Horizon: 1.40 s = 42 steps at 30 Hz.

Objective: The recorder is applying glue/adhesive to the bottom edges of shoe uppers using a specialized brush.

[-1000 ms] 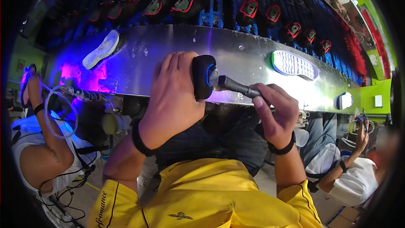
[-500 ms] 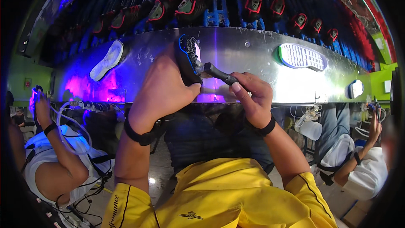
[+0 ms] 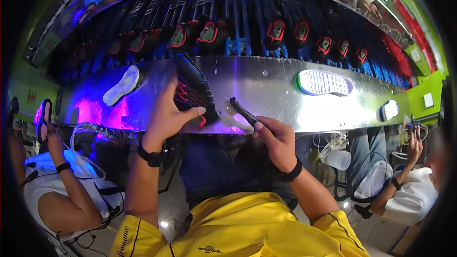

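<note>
My left hand (image 3: pixel 164 123) grips a black shoe upper (image 3: pixel 194 83) with red laces and a thin blue line along its lower edge. The upper is tilted above the near part of the metal bench, and its underside is turned mostly out of sight. In my right hand (image 3: pixel 278 145) is a dark-handled brush (image 3: pixel 246 114), pinched between thumb and fingers. Its pale bristles point left toward the shoe upper, with a small gap between them. A pale shoe sole (image 3: pixel 121 85) lies on the bench to the left, and a white treaded sole (image 3: pixel 324 83) to the right.
Behind the metal bench (image 3: pixel 266 100) runs a rack of blue and dark bars carrying several black shoes (image 3: pixel 208 33) with red trim. Another sole (image 3: pixel 389 110) lies at the bench's right end. A white cup (image 3: pixel 338 159) hangs below the front edge. Co-workers sit at both sides.
The shoe upper has been turned in my left hand, so its red laces now show. The brush has come away from the upper, and my right hand has lowered slightly. The view has shifted.
</note>
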{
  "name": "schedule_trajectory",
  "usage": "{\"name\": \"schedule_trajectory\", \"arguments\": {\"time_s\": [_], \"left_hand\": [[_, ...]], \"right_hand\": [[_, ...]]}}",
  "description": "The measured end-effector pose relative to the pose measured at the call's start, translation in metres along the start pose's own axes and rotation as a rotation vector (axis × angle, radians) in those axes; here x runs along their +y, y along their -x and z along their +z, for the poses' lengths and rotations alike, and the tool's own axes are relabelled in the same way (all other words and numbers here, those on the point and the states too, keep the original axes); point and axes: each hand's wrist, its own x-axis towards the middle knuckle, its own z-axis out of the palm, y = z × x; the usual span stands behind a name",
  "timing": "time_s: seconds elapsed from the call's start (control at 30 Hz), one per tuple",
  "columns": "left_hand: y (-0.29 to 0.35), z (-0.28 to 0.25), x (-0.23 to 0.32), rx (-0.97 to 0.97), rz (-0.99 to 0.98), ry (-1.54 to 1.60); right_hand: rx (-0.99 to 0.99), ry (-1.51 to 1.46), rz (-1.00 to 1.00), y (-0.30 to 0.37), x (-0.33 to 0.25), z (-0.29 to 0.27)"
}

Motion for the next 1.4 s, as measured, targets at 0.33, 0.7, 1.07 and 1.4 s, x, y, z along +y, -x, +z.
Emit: {"name": "schedule_trajectory", "arguments": {"time_s": [0.33,0.7,1.07,1.4], "left_hand": [[0.053,0.021,0.041,-0.127,-0.272,0.783],[0.058,0.023,0.05,-0.219,-0.258,0.661],[0.048,0.018,0.057,-0.08,-0.377,0.927],[0.034,0.028,0.058,0.025,-0.549,0.928]], "right_hand": [[0.042,0.178,-0.16,-0.002,-0.033,0.005],[0.111,0.383,-0.335,0.007,-0.054,-0.011],[-0.122,0.333,-0.281,0.026,-0.056,-0.04],[-0.109,0.453,-0.31,0.023,-0.085,-0.062]]}}
